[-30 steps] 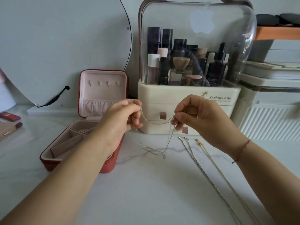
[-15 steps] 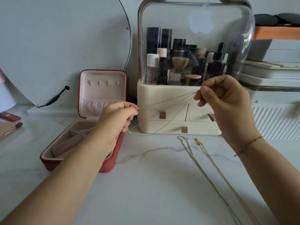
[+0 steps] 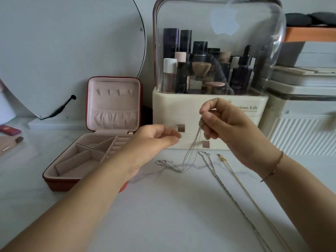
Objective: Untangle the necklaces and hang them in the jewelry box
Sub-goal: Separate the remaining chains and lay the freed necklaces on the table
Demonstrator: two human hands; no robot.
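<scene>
My right hand (image 3: pixel 227 124) pinches a thin silver necklace (image 3: pixel 190 153) by one end. The chain hangs down in a doubled strand, and its lower part lies bunched on the white table. My left hand (image 3: pixel 154 139) hovers just left of the chain with its fingers loosely extended and nothing visible in them. The red jewelry box (image 3: pixel 60 180) stands open at the left, with pink lining, empty compartments and a row of hooks (image 3: pixel 114 91) in its upright lid. A twisted silver necklace (image 3: pixel 218 179) and a gold necklace (image 3: pixel 241 180) lie stretched out on the table to the right.
A cream cosmetics organizer (image 3: pixel 209 110) with a clear dome and drawers stands right behind my hands. A round mirror (image 3: pixel 72 42) leans at the back left. A makeup brush (image 3: pixel 11 144) and a red case (image 3: pixel 11 130) lie at the far left. White storage bins (image 3: pixel 300 128) are at the right.
My left hand has let go of the thin chain, which was stretched taut between both hands. My right hand came down and left, and the chain now hangs from it onto the table.
</scene>
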